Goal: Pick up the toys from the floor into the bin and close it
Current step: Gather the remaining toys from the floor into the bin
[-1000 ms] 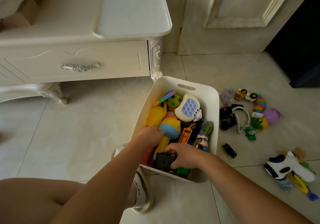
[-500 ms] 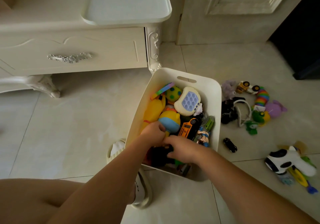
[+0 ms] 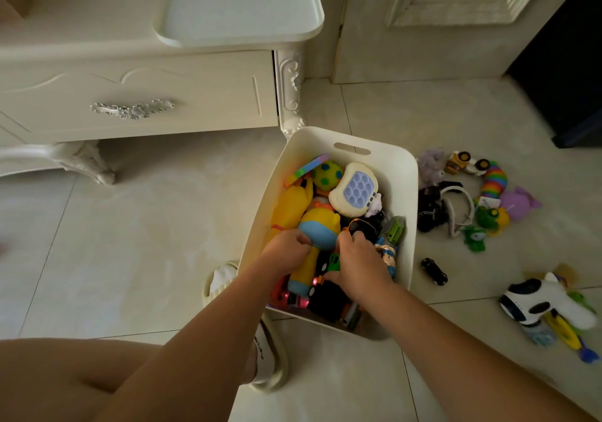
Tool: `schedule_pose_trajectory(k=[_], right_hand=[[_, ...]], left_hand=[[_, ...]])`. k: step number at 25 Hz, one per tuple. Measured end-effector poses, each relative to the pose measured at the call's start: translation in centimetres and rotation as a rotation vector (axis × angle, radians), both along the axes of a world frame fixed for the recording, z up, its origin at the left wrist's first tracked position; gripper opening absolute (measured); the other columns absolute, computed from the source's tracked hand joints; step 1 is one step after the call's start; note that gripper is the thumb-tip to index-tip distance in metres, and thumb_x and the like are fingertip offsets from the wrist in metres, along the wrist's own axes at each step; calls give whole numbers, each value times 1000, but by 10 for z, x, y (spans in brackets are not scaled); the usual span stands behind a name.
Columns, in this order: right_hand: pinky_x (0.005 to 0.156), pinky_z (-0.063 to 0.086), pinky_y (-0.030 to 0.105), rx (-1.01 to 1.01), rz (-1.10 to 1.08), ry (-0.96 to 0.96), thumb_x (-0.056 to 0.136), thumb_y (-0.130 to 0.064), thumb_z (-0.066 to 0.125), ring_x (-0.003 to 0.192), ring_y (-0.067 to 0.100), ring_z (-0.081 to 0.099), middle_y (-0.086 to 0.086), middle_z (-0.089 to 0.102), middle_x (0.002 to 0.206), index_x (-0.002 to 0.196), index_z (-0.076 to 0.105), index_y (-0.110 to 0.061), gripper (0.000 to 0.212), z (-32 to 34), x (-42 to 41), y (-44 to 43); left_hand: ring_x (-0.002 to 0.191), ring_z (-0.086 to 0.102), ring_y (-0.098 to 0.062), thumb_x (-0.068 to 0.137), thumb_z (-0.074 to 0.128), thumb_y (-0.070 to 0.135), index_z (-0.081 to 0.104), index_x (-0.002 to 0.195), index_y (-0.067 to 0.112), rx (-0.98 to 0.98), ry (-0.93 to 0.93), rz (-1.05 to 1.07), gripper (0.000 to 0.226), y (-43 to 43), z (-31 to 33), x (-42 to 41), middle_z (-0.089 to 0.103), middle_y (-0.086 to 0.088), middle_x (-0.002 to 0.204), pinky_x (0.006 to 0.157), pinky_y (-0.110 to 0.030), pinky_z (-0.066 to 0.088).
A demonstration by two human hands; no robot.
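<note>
Head view looks down on a white plastic bin point(image 3: 404, 190) standing on the tiled floor point(image 3: 156, 232) just beside the carved leg of a cream dresser point(image 3: 136, 82). Its top is uncovered and it is heaped with toys.

At the far end lie a flat rainbow board point(image 3: 306, 168), a yellow ball with green spots point(image 3: 326, 174) and a white push-bubble game point(image 3: 353, 190). Along the left wall leans a yellow rubber toy point(image 3: 291, 206), and next to it a yellow and blue toy point(image 3: 317, 231) runs down the middle. An orange bus point(image 3: 358, 225) and a green vehicle point(image 3: 394, 229) sit toward the right wall. A black toy point(image 3: 327, 298) fills the near end.

Both hands are inside the bin. The left hand point(image 3: 286, 254) has its fingers curled against the blue band of the yellow and blue toy; I cannot tell whether it really grasps it. The right hand point(image 3: 358, 260) lies palm down over the pile with fingertips bent in near the orange bus, and what it holds, if anything, is hidden.

Other toys lie on the floor to the right of the bin: a small black car point(image 3: 434, 271) close to its wall, a rainbow slug point(image 3: 493, 180), a purple figure point(image 3: 518, 198), a green frog point(image 3: 487, 216), a white headband point(image 3: 461, 205), and farther off a white and black toy point(image 3: 547, 298).
</note>
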State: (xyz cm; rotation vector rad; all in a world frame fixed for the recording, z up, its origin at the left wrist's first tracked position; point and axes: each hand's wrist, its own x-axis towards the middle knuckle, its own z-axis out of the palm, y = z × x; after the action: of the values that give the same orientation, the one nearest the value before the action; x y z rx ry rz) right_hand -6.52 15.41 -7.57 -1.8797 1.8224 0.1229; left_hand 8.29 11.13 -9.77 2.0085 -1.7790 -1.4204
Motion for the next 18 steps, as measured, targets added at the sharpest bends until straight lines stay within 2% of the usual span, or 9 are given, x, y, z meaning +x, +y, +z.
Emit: schedule_pose_trajectory(k=[3, 5, 7, 9, 11, 12, 14, 16, 18], right_hand=[[81, 43, 37, -11, 64, -1, 80, -35, 73, 109, 27, 49, 8, 48, 122, 118, 43, -13, 53, -2, -1, 7], [84, 43, 36, 49, 65, -68, 82, -35, 72, 111, 27, 49, 8, 50, 124, 121, 44, -14, 51, -1, -5, 7], [90, 44, 36, 32, -12, -181, 88, -34, 66, 115, 26, 51, 9, 52, 129, 130, 46, -15, 50, 12, -8, 1], [86, 48, 32, -73, -201, -398, 94, -30, 57, 109, 20, 56, 4, 58, 123, 131, 50, -19, 39, 40, -14, -13], [81, 48, 27, -145, -366, -580, 96, -28, 52, 100, 13, 59, -4, 62, 110, 122, 58, -25, 27, 68, -30, -25], [83, 49, 27, -179, -439, -624, 96, -28, 51, 99, 12, 60, -5, 64, 108, 118, 60, -27, 24, 78, -43, -29], [88, 53, 34, -221, -614, -725, 95, -25, 51, 98, 14, 65, -2, 69, 104, 110, 63, -25, 19, 88, -75, -33], [87, 54, 40, -194, -819, -862, 96, -18, 50, 90, 20, 68, 4, 71, 96, 107, 63, -19, 17, 85, -109, -29], [82, 55, 41, -141, -984, -908, 97, -14, 48, 84, 24, 68, 7, 70, 89, 107, 63, -15, 18, 70, -144, -21]], left_hand=[[113, 58, -24, 92, 47, 11, 68, 113, 12, 17, -10, -14, 30, 0, 5, -1, 64, -7, 123, 89, -29, 45], [108, 60, -26, 92, 45, 11, 69, 111, 11, 4, -35, -54, 31, 2, 10, -2, 67, -9, 119, 83, -28, 46], [95, 63, -28, 90, 44, 12, 69, 106, 11, -6, -57, -57, 30, 0, 17, -6, 69, -13, 109, 74, -29, 47], [90, 65, -29, 88, 46, 15, 66, 95, 18, -5, -13, 37, 22, -4, 31, -13, 68, -13, 101, 73, -33, 52], [88, 66, -28, 86, 48, 16, 60, 82, 29, -41, 75, 125, 18, -12, 48, -26, 67, -11, 97, 77, -40, 57], [87, 66, -28, 87, 49, 16, 59, 81, 31, -75, 119, 135, 19, -16, 57, -35, 68, -11, 99, 79, -43, 58], [86, 67, -26, 89, 50, 18, 62, 91, 29, -139, 204, 114, 17, -18, 77, -59, 69, -7, 100, 80, -43, 58], [78, 66, -23, 90, 51, 18, 63, 96, 26, -188, 315, 110, 16, -17, 92, -90, 70, -3, 96, 77, -40, 58], [70, 63, -15, 91, 51, 14, 63, 93, 23, -176, 434, 107, 16, -11, 104, -122, 69, 1, 86, 73, -33, 56]])
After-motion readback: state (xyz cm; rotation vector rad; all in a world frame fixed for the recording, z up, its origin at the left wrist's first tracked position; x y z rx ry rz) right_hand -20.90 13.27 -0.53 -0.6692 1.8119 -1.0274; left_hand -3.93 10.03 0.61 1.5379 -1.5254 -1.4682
